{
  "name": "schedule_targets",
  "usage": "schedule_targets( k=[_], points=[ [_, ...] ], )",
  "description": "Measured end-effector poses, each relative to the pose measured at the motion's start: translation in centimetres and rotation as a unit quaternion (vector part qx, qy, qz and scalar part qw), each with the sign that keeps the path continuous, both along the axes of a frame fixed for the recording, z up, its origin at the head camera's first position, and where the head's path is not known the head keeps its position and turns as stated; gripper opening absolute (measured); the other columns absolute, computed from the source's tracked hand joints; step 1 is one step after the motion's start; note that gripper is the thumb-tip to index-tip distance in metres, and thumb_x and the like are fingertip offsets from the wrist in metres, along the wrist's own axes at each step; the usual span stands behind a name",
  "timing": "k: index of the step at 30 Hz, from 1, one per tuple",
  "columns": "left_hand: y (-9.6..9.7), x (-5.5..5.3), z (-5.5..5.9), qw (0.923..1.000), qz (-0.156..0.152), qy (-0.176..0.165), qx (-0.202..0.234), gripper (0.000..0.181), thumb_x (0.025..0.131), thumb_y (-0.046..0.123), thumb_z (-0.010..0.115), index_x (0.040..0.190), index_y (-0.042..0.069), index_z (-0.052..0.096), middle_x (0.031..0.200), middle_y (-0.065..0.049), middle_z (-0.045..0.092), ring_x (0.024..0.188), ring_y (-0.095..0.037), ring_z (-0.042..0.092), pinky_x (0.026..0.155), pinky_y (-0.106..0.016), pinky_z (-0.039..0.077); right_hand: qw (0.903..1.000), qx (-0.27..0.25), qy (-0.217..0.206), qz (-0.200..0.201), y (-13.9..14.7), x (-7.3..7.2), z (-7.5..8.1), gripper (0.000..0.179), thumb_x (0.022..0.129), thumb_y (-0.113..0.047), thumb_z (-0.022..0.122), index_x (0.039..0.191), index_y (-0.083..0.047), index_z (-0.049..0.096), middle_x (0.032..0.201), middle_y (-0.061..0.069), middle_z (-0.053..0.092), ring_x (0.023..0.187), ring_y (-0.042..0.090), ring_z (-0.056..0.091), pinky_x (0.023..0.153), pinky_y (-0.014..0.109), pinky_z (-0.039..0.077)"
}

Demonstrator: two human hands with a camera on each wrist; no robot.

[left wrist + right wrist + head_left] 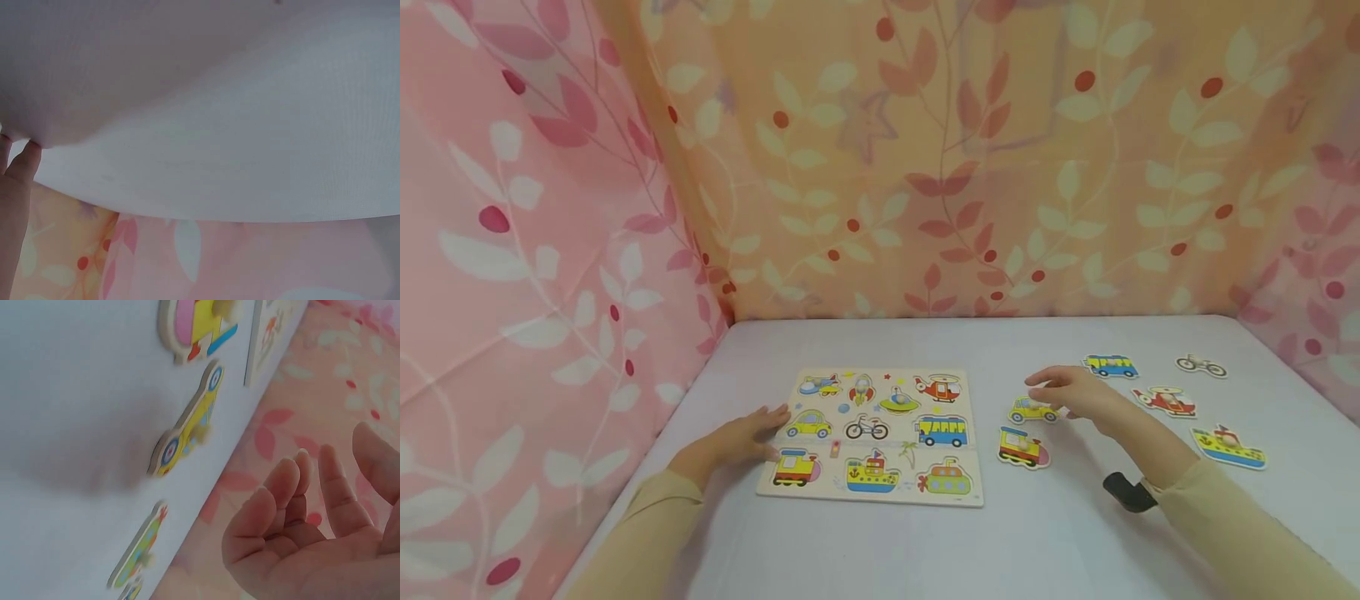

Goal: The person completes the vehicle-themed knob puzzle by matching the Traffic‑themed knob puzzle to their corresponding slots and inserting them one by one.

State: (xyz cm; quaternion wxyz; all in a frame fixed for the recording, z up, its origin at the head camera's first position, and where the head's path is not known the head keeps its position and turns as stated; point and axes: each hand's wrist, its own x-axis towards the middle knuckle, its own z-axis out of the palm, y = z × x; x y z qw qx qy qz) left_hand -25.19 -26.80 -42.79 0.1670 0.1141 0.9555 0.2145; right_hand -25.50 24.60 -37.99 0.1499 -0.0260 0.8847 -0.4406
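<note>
A wooden puzzle board (880,458) with vehicle pictures lies on the table. My left hand (741,437) rests at its left edge, fingers extended; only a few fingertips (28,156) show in the left wrist view. On the board's top row, the plane (820,386), rocket (862,389) and flying saucer (899,401) look like knobbed pieces. My right hand (1078,396) hovers over a loose yellow car piece (1030,411), its fingers loosely bent, apart from the piece and holding nothing. Nearer me lies a train piece (1022,448). The right wrist view also shows a green submarine piece (137,547).
Right of the right hand lie loose bus (1108,366), bicycle (1201,365), helicopter (1167,401) and boat (1228,447) pieces. A black device (1129,492) sits at the right wrist. Patterned curtains (925,167) stand behind and beside the white table (865,550).
</note>
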Motion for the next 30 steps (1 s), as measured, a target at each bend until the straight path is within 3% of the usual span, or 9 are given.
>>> schedule_targets(
  k=[10, 15, 19, 30],
  points=[
    [-0.2, -0.1, 0.6, 0.9998, 0.013, -0.012, -0.013, 0.077, 0.083, 0.032, 0.075, 0.149, 0.016, 0.040, 0.158, -0.017, 0.024, 0.144, -0.044, 0.013, 0.109, -0.067, 0.016, 0.9996, 0.005, 0.022, 0.018, 4.6, 0.6, -0.1, 0.051, 0.096, -0.030, 0.061, 0.134, 0.003, 0.051, 0.133, 0.028, 0.052, 0.114, 0.044, 0.050, 0.083, 0.054, 0.048],
    [-0.4, -0.2, 0.3, 0.9993, 0.029, -0.023, -0.010, 0.079, 0.082, 0.034, 0.076, 0.150, 0.018, 0.040, 0.159, -0.014, 0.024, 0.145, -0.041, 0.012, 0.110, -0.067, 0.015, 0.9994, 0.005, 0.027, 0.020, 6.6, 0.8, -0.2, 0.052, 0.097, -0.029, 0.060, 0.134, 0.005, 0.049, 0.134, 0.032, 0.049, 0.118, 0.046, 0.047, 0.083, 0.054, 0.048],
    [-0.3, -0.2, 0.1, 0.9993, 0.032, -0.019, -0.005, 0.077, 0.082, 0.032, 0.076, 0.149, 0.017, 0.040, 0.159, -0.011, 0.025, 0.146, -0.040, 0.011, 0.111, -0.065, 0.014, 0.9991, 0.033, 0.028, 0.007, 8.5, 1.0, -0.3, 0.058, 0.097, -0.034, 0.060, 0.137, 0.006, 0.045, 0.133, 0.035, 0.047, 0.117, 0.050, 0.045, 0.083, 0.056, 0.049],
    [0.4, 0.0, 0.1, 0.9998, 0.015, -0.010, 0.007, 0.073, 0.085, 0.027, 0.074, 0.149, 0.014, 0.041, 0.158, -0.006, 0.029, 0.146, -0.038, 0.012, 0.112, -0.063, 0.013, 0.9950, 0.066, 0.074, 0.017, 14.2, 1.5, -1.4, 0.057, 0.099, -0.033, 0.056, 0.134, 0.012, 0.046, 0.129, 0.035, 0.052, 0.113, 0.048, 0.053, 0.082, 0.058, 0.051]
  ],
)
